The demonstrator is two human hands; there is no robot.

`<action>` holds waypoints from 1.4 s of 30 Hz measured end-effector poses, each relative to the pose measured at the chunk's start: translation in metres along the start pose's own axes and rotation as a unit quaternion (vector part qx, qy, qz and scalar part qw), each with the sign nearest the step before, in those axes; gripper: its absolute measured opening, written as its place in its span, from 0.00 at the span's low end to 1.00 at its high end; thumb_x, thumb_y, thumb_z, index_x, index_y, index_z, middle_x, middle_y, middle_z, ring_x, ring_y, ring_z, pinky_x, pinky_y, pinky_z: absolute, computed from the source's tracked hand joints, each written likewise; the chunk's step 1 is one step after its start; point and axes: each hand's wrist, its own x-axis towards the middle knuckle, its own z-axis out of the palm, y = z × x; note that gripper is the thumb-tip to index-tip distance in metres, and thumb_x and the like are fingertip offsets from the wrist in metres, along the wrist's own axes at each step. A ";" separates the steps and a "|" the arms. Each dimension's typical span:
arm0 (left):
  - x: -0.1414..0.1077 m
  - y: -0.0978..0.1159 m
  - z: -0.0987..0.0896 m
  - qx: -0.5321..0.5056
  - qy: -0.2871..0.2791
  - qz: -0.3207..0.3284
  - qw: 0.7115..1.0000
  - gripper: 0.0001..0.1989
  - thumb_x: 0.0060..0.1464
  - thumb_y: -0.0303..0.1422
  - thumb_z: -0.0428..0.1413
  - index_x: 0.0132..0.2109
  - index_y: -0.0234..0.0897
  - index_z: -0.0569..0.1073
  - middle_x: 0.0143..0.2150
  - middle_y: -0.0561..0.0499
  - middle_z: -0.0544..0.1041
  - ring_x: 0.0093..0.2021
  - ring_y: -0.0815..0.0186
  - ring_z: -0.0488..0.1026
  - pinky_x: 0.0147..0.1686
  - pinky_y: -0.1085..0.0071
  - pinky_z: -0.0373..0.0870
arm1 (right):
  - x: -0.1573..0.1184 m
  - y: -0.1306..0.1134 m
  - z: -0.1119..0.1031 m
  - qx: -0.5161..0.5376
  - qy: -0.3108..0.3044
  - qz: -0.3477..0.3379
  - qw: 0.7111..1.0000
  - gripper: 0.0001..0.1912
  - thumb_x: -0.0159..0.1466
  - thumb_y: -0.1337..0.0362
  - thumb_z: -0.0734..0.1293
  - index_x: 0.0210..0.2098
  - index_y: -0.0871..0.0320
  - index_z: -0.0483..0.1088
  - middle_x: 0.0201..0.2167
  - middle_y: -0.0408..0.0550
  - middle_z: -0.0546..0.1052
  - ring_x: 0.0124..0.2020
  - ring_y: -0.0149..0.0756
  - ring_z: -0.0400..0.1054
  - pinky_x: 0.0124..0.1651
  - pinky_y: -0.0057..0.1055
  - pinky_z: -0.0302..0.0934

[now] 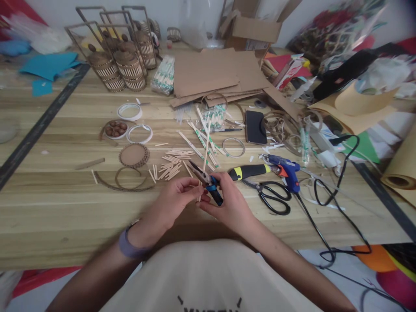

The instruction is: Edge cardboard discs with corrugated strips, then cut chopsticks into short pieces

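My right hand (229, 199) is closed around the blue-and-black handles of a pair of pliers (212, 188), whose jaws point up and to the left. Pinched in my left hand (177, 199) is a thin wooden chopstick (206, 149), which stands up past the pliers' jaws. The jaws lie across or beside the chopstick; whether they bite it I cannot tell. Just beyond my left hand lies a pile of short cut sticks (172, 164). Several chopsticks in paper sleeves (199, 138) are spread out ahead of my hands.
Scissors (274, 197), a blue glue gun (286, 169) with its cord and a yellow-black handled tool (250, 171) lie on the right. A phone (255, 127) is farther back. Round cardboard piece (134, 154) and tape rolls (130, 112) are left; lantern-like stick containers (130, 71) stand behind.
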 end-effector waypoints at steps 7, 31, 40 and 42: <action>-0.004 0.004 -0.014 0.033 0.016 -0.012 0.999 0.10 0.49 0.40 0.64 0.35 0.39 0.79 0.29 0.50 0.82 0.35 0.60 0.78 0.44 0.64 0.68 | -0.012 0.000 -0.050 0.128 -0.213 0.161 0.955 0.15 0.62 0.52 0.67 0.41 0.56 0.69 0.36 0.46 0.72 0.37 0.37 0.66 0.40 0.35 0.60; -0.004 0.002 -0.006 0.055 -0.106 -0.031 0.992 0.07 0.51 0.36 0.61 0.30 0.40 0.81 0.26 0.52 0.81 0.33 0.62 0.77 0.43 0.66 0.70 | 0.007 -0.006 -0.056 0.260 -0.356 0.275 0.854 0.09 0.56 0.61 0.67 0.36 0.56 0.69 0.33 0.42 0.67 0.36 0.34 0.59 0.37 0.30 0.51; -0.002 0.002 -0.007 0.065 -0.106 -0.028 0.992 0.08 0.50 0.36 0.60 0.27 0.40 0.80 0.25 0.52 0.80 0.33 0.61 0.76 0.43 0.66 0.70 | 0.010 -0.003 -0.053 0.265 -0.352 0.251 0.862 0.08 0.56 0.63 0.67 0.37 0.57 0.70 0.33 0.42 0.68 0.37 0.34 0.61 0.39 0.31 0.54; -0.002 0.002 -0.007 0.072 -0.107 -0.030 0.991 0.08 0.50 0.36 0.60 0.27 0.40 0.80 0.25 0.52 0.80 0.33 0.61 0.76 0.43 0.66 0.69 | 0.010 -0.004 -0.053 0.274 -0.353 0.241 0.861 0.08 0.56 0.63 0.67 0.36 0.57 0.70 0.32 0.42 0.68 0.37 0.34 0.60 0.40 0.31 0.54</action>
